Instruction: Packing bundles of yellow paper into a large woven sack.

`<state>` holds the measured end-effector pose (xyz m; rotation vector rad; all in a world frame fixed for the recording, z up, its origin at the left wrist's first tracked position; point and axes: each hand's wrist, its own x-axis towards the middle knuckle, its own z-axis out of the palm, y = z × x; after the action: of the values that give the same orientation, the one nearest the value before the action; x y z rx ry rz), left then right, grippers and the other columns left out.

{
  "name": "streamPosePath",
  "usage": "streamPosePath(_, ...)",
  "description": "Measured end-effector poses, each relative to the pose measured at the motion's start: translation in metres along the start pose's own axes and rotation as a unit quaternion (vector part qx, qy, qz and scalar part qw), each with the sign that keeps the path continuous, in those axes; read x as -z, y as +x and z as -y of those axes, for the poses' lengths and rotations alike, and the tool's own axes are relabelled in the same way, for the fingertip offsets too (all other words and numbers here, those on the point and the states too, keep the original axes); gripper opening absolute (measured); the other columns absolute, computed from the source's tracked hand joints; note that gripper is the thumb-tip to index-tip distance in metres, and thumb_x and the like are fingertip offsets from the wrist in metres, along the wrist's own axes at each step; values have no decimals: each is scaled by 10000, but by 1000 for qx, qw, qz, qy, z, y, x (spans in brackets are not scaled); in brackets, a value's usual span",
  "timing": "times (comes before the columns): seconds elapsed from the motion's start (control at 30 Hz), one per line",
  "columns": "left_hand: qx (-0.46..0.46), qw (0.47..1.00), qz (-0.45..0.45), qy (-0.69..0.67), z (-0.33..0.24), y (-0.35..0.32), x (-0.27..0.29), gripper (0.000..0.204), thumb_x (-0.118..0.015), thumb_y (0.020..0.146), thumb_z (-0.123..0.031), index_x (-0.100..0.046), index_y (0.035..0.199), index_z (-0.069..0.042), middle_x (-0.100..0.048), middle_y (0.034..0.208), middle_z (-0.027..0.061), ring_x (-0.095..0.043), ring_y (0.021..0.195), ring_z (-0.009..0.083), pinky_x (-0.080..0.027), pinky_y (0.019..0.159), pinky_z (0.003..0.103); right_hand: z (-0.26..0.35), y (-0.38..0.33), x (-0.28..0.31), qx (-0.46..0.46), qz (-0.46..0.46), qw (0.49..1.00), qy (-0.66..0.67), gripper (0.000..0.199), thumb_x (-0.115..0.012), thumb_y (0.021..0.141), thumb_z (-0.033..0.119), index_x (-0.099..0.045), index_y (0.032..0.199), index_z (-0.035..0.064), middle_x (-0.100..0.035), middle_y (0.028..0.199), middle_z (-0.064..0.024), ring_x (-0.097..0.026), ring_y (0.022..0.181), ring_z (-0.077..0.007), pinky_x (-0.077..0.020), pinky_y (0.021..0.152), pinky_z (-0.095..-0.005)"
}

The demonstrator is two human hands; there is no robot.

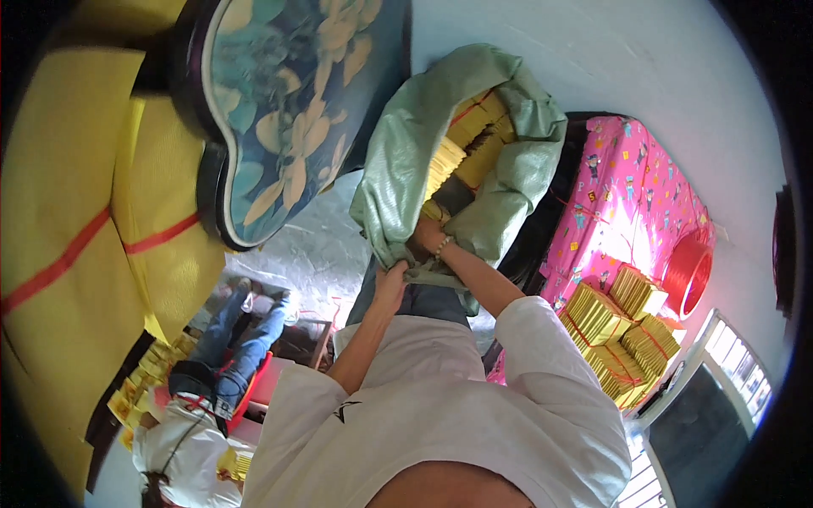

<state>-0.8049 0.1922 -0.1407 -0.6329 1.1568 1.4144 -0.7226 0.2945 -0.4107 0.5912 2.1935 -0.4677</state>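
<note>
A large green woven sack [398, 144] stands in front of me with its mouth spread wide. Inside lie bundles of yellow folded paper [445, 161], at least one tied with red string. My left hand [391, 286] is closed on the near rim of the sack, pinching the gathered fabric. My right hand [429, 237], with a beaded bracelet at the wrist, reaches just inside the near part of the mouth beside a yellow bundle. Its fingers are mostly hidden, so I cannot tell whether they grip anything.
Right of the sack, a pink patterned covered surface [627, 178] holds red-tied yellow bundles [622, 330] and a red roll [688, 275]. A dark floral panel [296, 110] and big yellow stacks [68, 212] stand left. A seated co-worker [195, 440] is at lower left.
</note>
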Motion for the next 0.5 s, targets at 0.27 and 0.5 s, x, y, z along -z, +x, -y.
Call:
streamPosePath(0.27,-547,671,-101,491,-93,-45,-49,583,-696,728,-98,-432,1241,-11,-464,1183,154,-475,1095,292,-416,880,362,-19,-110,128,-18,-354,885,302,107,-579,788,105,-550,830,11,-605,749,-191,-609,688,-373,-493,624,-461)
streamPosePath(0.5,-518,473,170,692,-122,68,-175,676,-706,720,-154,-383,1291,9,-413,1257,237,-431,1126,403,-378,961,452,-82,-105,258,-36,-563,717,410,307,-479,790,-42,-471,1092,10,-506,1027,-251,-527,864,-447,-477,695,-473)
